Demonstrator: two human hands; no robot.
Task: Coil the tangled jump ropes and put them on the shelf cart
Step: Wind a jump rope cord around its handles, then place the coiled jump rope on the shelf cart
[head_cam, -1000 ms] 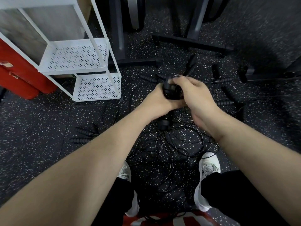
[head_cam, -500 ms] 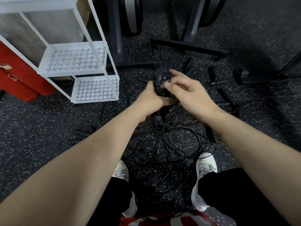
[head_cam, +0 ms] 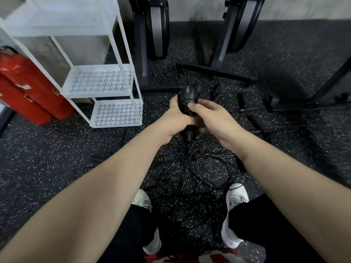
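Note:
Black jump rope handles (head_cam: 188,100), wrapped with thin cord, stand upright in my left hand (head_cam: 175,115), which grips them from the left. My right hand (head_cam: 210,116) pinches the cord against the bundle from the right. Below the hands a tangle of thin black ropes (head_cam: 195,173) lies on the speckled floor between my white shoes. More loose black handles (head_cam: 250,109) lie on the floor to the right. The white shelf cart (head_cam: 106,86) with perforated shelves stands at the left, its two lower shelves bare.
Red fire extinguishers (head_cam: 28,92) lie left of the cart. Two black exercise machine frames (head_cam: 216,69) stand behind the hands, and another black frame (head_cam: 322,103) reaches in from the right. My shoes (head_cam: 235,198) flank the rope pile.
My view has tilted up, showing more of the cart and machines. My right hand has shifted around the bundle while the left keeps its grip.

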